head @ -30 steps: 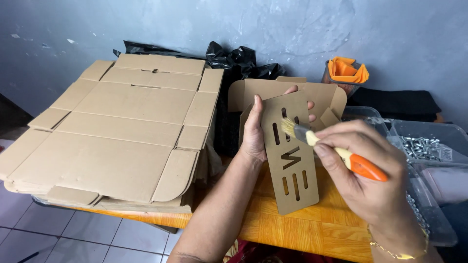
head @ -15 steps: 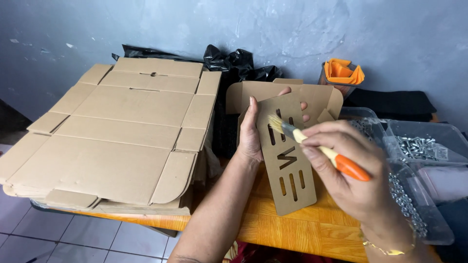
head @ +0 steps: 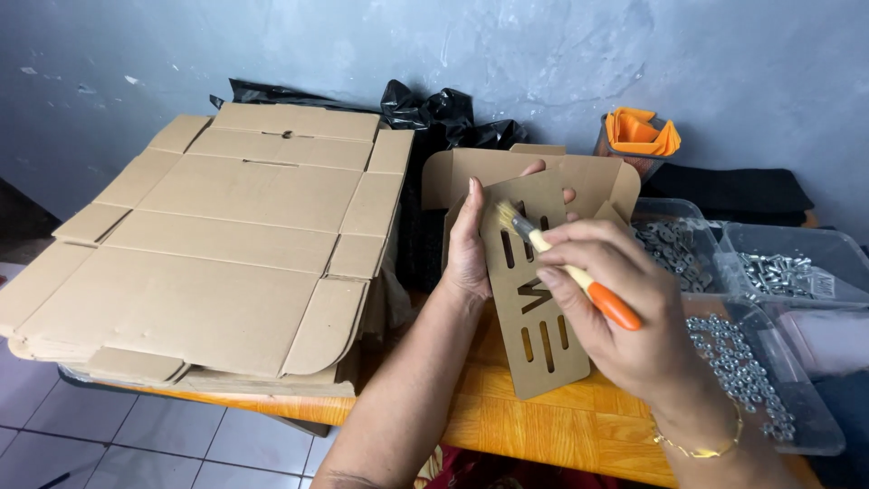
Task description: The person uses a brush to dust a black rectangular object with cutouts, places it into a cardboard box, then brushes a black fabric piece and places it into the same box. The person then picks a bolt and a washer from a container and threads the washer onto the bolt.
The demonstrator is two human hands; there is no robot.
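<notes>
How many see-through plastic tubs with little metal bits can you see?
3. One clear tub sits just behind the right hand, another tub is further right near the edge, and the nearest tub lies by the wrist. More may be hidden out of frame.

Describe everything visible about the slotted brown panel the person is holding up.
The slotted panel is a flat, tan-brown piece that looks like cardboard or thin board, roughly rectangular with rounded corners. Narrow upright slots are cut near its top and bottom, with angled cut-outs at the middle. It stands nearly upright, tilted slightly, its lower edge on the orange wooden table. The left hand grips its upper left edge, fingertips showing over the top. The bristles of a small brush, held in the right hand, touch its upper part.
</notes>
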